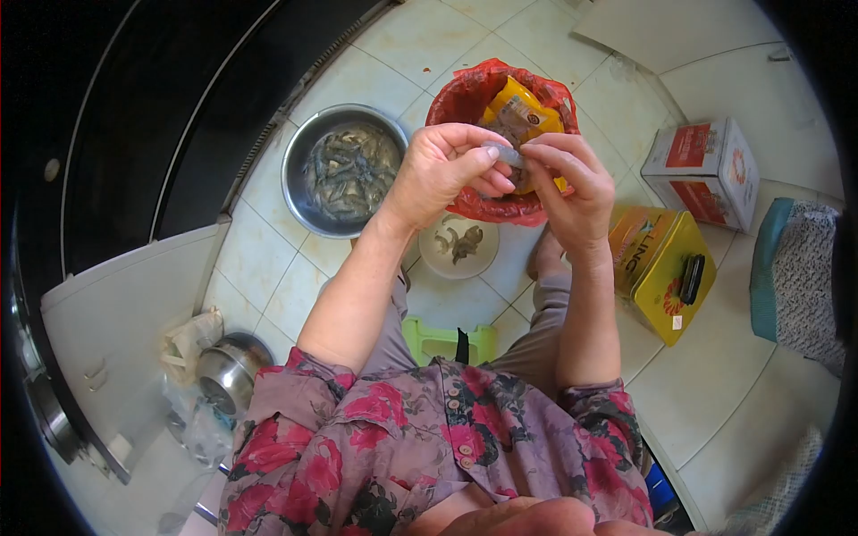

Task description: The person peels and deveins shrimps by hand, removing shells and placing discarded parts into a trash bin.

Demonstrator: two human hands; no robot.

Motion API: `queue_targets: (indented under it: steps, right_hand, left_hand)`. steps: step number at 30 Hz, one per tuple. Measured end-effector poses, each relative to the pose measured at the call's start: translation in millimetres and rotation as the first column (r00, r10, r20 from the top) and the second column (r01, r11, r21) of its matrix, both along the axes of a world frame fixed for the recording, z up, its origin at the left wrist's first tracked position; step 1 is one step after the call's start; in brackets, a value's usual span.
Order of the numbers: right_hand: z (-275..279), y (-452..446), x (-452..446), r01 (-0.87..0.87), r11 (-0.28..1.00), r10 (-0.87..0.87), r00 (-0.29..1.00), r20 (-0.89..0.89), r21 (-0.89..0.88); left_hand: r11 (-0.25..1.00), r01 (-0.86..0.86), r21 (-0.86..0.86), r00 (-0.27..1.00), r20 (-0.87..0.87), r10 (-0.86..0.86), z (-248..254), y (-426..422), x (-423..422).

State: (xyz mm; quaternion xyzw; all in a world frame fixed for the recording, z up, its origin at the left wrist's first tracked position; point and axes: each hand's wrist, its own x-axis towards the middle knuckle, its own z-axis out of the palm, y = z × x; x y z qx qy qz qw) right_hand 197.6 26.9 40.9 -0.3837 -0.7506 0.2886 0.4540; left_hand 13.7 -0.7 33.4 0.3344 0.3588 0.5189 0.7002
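Observation:
A grey shrimp (pixel 506 155) is pinched between my two hands, above a bin lined with a red plastic bag (pixel 500 211). My left hand (pixel 451 170) grips one end between thumb and fingers. At the other end, the fingertips of my right hand (pixel 572 183) close on it. To the left, a steel basin (pixel 295 198) contains many grey shrimp (pixel 350 174). Below my hands, a white bowl (pixel 483 262) on the floor holds several shrimp pieces (pixel 463 241). Yellow packaging (pixel 527 107) lies inside the lined bin, partly hidden by my hands.
On the right stand a yellow tin box (pixel 657 268) with a black handle and a white-and-red carton (pixel 702 174). A green stool (pixel 447 339) is between my legs. Metal pots (pixel 234 371) and plastic bags (pixel 192 344) sit at the lower left, beside a cabinet (pixel 134 304).

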Motion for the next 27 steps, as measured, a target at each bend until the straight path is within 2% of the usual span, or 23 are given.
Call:
queue_targets:
  steps: [6,10,14,19,24,27]
  right_hand:
    - [12.9,-3.4,1.0,-0.058,0.998,0.050,0.980,0.194,0.037]
    - [13.4,-6.2,-1.5,-0.062,0.998,0.057,0.974,0.218,0.017]
    - [12.9,-4.6,-4.8,-0.063,0.998,0.055,0.972,0.230,0.026]
    - [10.3,-4.4,-3.1,-0.042,0.999,0.044,0.975,0.216,-0.012]
    - [10.7,-3.7,-3.3,-0.059,0.997,0.049,0.976,0.211,0.042]
    - [9.9,-2.6,-5.6,-0.089,0.996,0.089,0.970,0.228,-0.008]
  left_hand:
    - [0.999,-0.008,0.053,0.982,-0.188,0.017,-1.4,-2.3,3.4]
    - [0.999,-0.020,0.046,0.964,-0.264,0.031,-1.0,-5.5,6.4]
    - [0.998,-0.020,0.065,0.960,-0.279,0.037,-5.9,-4.7,6.0]
    - [0.999,-0.030,0.028,0.979,-0.199,0.035,-5.5,-2.6,7.1]
    - [0.999,-0.043,0.013,0.984,-0.171,0.044,-4.7,-2.7,7.2]
    - [0.998,-0.059,0.013,0.982,-0.181,0.060,-8.2,-3.2,8.0]
